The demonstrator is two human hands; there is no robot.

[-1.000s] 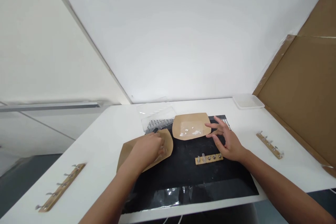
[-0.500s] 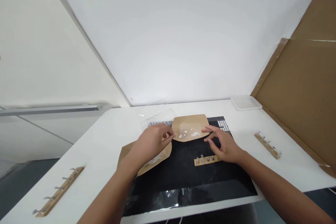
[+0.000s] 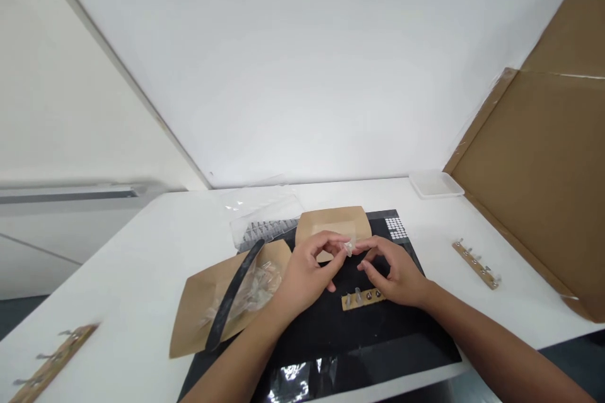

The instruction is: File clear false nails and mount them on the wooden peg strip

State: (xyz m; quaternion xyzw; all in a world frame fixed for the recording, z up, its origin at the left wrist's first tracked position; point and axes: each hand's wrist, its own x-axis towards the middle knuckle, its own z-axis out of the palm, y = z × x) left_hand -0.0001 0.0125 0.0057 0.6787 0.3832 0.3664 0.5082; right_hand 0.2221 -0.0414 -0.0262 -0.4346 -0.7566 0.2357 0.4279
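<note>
The small clear piece (image 3: 348, 249), probably light, smooth and slippery, so best held by its edges, sits pinched in the left hand (image 3: 306, 266), with the right hand (image 3: 397, 272) just beside, thumb and forefinger parted.

White wall (image 3: 302, 75), 1 white table (image 3: 142, 277), brown cardboard (image 3: 543, 189) at right.

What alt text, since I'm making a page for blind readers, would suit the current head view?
A person's left hand pinches a small clear piece above a black mat, with the right hand close beside it, thumb and fingers apart. On the mat is a wooden strip bearing small fittings; brown trays sit to the left and behind.
</note>
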